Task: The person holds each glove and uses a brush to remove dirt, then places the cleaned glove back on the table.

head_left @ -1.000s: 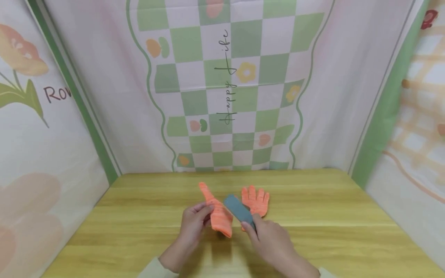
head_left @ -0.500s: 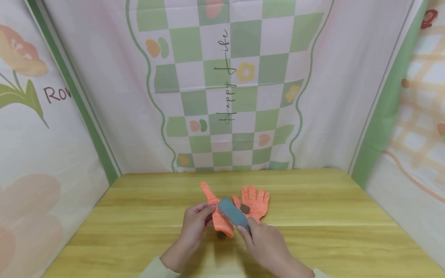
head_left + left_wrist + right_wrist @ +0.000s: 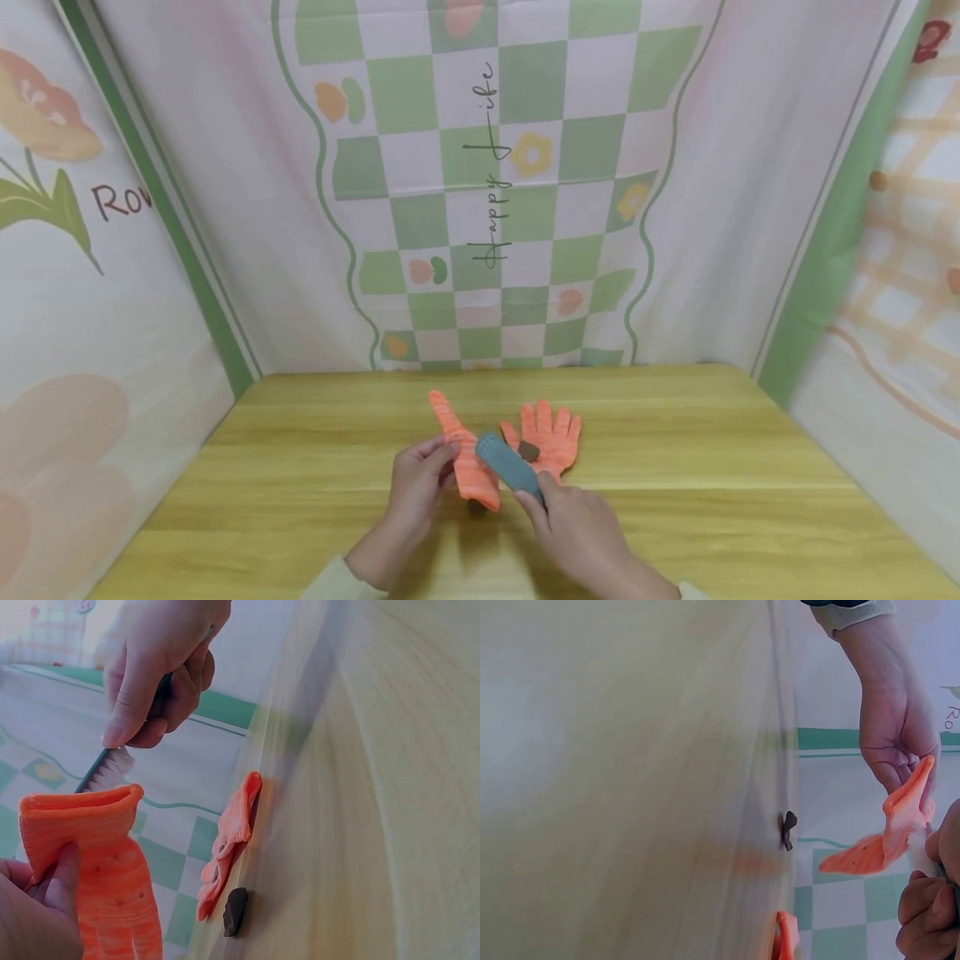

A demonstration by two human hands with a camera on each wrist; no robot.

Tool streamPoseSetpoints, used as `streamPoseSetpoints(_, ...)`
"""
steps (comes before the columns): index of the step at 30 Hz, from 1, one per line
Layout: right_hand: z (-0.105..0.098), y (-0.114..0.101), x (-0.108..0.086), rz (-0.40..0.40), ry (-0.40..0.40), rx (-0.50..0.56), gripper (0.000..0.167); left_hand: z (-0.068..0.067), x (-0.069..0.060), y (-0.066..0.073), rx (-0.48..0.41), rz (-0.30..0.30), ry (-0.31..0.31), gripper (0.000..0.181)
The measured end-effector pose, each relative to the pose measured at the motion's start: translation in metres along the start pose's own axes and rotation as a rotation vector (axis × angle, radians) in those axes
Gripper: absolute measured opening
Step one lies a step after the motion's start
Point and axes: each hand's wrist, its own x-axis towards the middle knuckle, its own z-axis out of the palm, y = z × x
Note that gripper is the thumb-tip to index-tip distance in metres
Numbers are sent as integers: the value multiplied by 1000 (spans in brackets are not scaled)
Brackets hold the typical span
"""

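Left hand [image 3: 420, 479] has the orange glove [image 3: 474, 475] pinched near its edge between thumb and fingers, up off the desk [image 3: 247, 492] and well in from its left and right edges. Right hand [image 3: 581, 521] is wrapped round the handle of the brush [image 3: 510, 464], bristles [image 3: 111, 769] right by the glove; can't tell if they're pressing. Looks like a scrub, so I'd pull the knit taut and stroke away from the pinch, otherwise it'll probably just flop. Other glove [image 3: 558, 442] lies nearer the far edge.

This looks like a small curtained booth: a wood-grain desk [image 3: 705, 450] with a flower-print curtain [image 3: 67, 317] left, a green-checked "Happy Life" curtain [image 3: 465, 167] behind, an orange-checked curtain [image 3: 911, 225] right.
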Motion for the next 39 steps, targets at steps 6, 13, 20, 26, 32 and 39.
streamPoseSetpoints(6, 1, 4, -2, 17, -3, -15, 29, 0, 0, 0, 5, 1, -5, 29)
streamPoseSetpoints(13, 1, 8, -4, 36, 6, -38, 30, 0, 2, 1, -25, 22, 4, 32)
streamPoseSetpoints(20, -2, 16, -3, 84, -10, -51, 32, -2, 2, 3, -12, 28, 19, 29)
streamPoseSetpoints(26, -11, 15, 0, 113, 7, -42, 29, -3, 2, 5, 0, 31, 20, 23)
streamPoseSetpoints(32, -18, 1, 4, 70, 6, 27, 30, -1, 2, 3, -3, 13, -13, 22)
streamPoseSetpoints(39, -10, -8, 2, 11, -38, 65, 36, 3, 0, 2, 8, -1, -28, 23)
